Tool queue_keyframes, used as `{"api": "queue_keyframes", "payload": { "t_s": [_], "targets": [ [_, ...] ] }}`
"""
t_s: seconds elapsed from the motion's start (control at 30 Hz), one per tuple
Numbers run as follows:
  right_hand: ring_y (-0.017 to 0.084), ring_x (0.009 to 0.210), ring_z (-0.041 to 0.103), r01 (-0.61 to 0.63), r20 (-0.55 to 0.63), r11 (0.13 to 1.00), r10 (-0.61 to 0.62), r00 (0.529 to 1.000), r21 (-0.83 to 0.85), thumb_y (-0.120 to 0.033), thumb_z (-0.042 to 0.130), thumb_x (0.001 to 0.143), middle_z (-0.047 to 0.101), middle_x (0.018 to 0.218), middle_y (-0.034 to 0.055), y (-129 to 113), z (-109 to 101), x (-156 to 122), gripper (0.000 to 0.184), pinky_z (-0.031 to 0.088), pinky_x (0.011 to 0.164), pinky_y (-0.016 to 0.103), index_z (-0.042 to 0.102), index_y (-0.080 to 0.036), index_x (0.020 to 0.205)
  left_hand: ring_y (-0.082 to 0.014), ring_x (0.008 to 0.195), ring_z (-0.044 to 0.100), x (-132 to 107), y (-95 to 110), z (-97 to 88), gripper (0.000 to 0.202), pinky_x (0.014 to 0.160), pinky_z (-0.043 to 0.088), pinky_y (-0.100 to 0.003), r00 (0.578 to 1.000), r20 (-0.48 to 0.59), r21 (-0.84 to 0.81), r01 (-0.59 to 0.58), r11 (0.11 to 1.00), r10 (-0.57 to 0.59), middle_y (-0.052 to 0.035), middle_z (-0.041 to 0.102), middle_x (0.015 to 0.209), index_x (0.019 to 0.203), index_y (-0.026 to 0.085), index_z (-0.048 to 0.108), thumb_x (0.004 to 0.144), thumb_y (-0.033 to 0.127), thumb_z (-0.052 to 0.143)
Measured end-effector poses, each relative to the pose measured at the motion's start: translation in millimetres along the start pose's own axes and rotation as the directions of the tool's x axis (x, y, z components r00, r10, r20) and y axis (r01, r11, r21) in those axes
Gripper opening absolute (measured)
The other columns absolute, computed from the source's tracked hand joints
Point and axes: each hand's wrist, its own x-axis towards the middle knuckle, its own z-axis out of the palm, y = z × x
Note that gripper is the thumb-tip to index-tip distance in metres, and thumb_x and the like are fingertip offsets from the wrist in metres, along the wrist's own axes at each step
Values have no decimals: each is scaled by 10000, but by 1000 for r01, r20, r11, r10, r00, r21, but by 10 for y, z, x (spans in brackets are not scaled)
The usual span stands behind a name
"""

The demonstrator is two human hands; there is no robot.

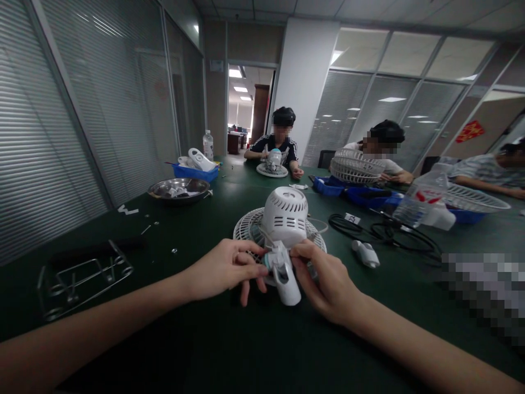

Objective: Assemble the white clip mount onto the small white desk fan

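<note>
A white fan motor housing [286, 210] with slotted vents rests on a round white fan grille [243, 225] on the table before me. From its near side a white neck bracket [287, 284] points toward me. My left hand [223, 268] is closed, thumb and fingers pinching a light-blue knob [268, 261] on the bracket's left side. On the other side, my right hand [330, 282] is closed with its fingertips on the right of the bracket joint; its exact grip is partly hidden. A thin pale cable [321, 223] loops beside the housing.
Left lie a bent wire stand [88, 279], a metal bowl [153, 192] of small parts and a blue bin [209, 175]. Right are a white plastic part [366, 254], black cables [385, 232] and a plastic jug [422, 200]. Several people sit around the green table [176, 350].
</note>
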Motion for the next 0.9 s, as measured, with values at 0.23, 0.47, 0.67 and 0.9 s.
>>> {"api": "queue_keyframes", "payload": {
  "t_s": [0.23, 0.47, 0.67, 0.9],
  "targets": [
    [125, 631, 474, 61, 18, 998, -61, 998, 11, -85, 417, 911, 499, 805, 19, 4, -19, 31, 160, 405, 548, 242, 435, -190, 1030, -105, 459, 625, 23, -43, 50, 400, 436, 273, -208, 993, 89, -126, 82, 989, -71, -79, 724, 763, 899, 126, 535, 988, 468, 349],
    [126, 661, 529, 40, 39, 999, -41, 998, 32, -107, 446, 908, 533, 823, 22, 12, -24, 34, 162, 444, 590, 244, 441, -187, 1048, -83, 457, 595, 35, -72, 1, 378, 441, 321, -188, 975, 222, -113, 26, 993, 0, -40, 703, 760, 964, 160, 490, 939, 535, 446],
    [119, 682, 561, 8, 77, 1000, -9, 997, 14, -134, 453, 930, 578, 845, 17, 13, -51, 31, 142, 454, 602, 223, 433, -202, 1053, -39, 441, 479, 60, -64, -97, 361, 414, 345, -161, 990, 128, -11, 54, 999, -52, 63, 583, 684, 1015, 178, 452, 857, 443, 639],
    [122, 700, 592, -101, 103, 995, 98, 990, 19, -152, 448, 939, 587, 851, 8, -8, -40, 53, 121, 469, 620, 232, 420, -216, 1039, -56, 498, 527, 54, -77, -118, 327, 456, 385, -181, 995, 93, -4, -29, 1000, 29, 53, 589, 775, 1064, 208, 441, 873, 400, 623]
  ]
}}
